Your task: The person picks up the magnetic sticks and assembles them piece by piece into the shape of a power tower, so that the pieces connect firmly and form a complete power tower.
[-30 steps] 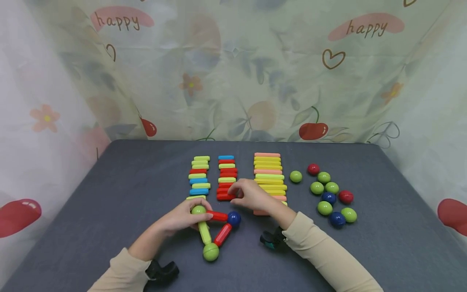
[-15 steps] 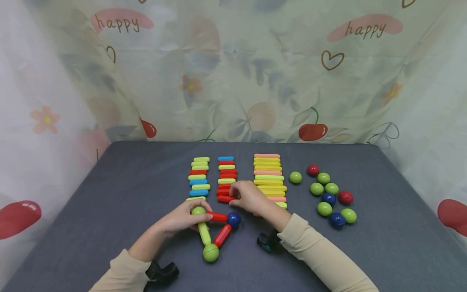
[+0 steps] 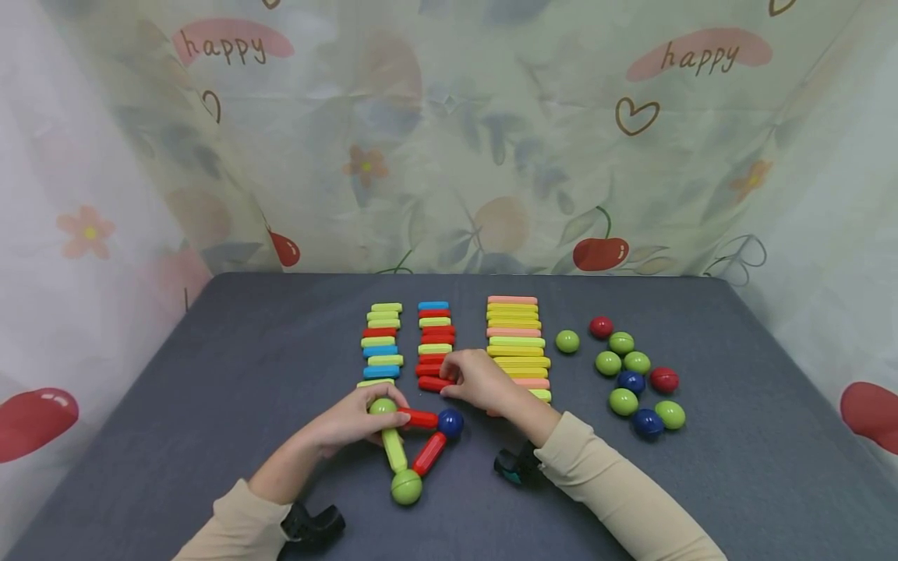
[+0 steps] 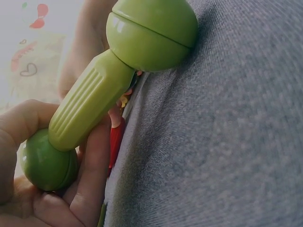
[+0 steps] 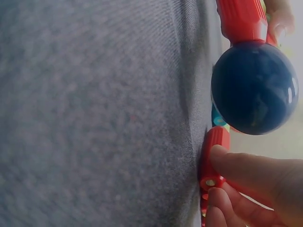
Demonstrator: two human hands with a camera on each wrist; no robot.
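Covering the rear: printed cloth backdrop (image 3: 449,140), one, with hearts, flowers and cherries.

Desk (image 3: 281,343), one, dark-covered; carries all items below.

Loose balls (image 3: 631,382), ten, green, red and blue; grouped at the right side, apparently to keep them from rolling among the rods.

Long rods (image 3: 515,351), one column, yellow, pink and green; laid side by side, seemingly sorted by length for easy picking.

Frame (image 3: 429,453), one, three-sided; near the front middle of the desk, two red rods and one green meeting at a blue ball (image 3: 450,423) and two green balls. Fingers partly cover the far-left corner.

Left hand (image 3: 354,417): fingers curled round the frame's far green ball (image 4: 48,161), likely to steady the whole piece.

Right hand (image 3: 480,378): fingers drawn together to a rod's thickness, pinching one rod.

Short rods, two columns, left (image 3: 382,351) and middle (image 3: 436,330), mixed colours.

Red rod (image 5: 215,142), single; nearest end of the middle column, gripped by its right end, probably as the handiest part. Whether lifted, cannot tell.
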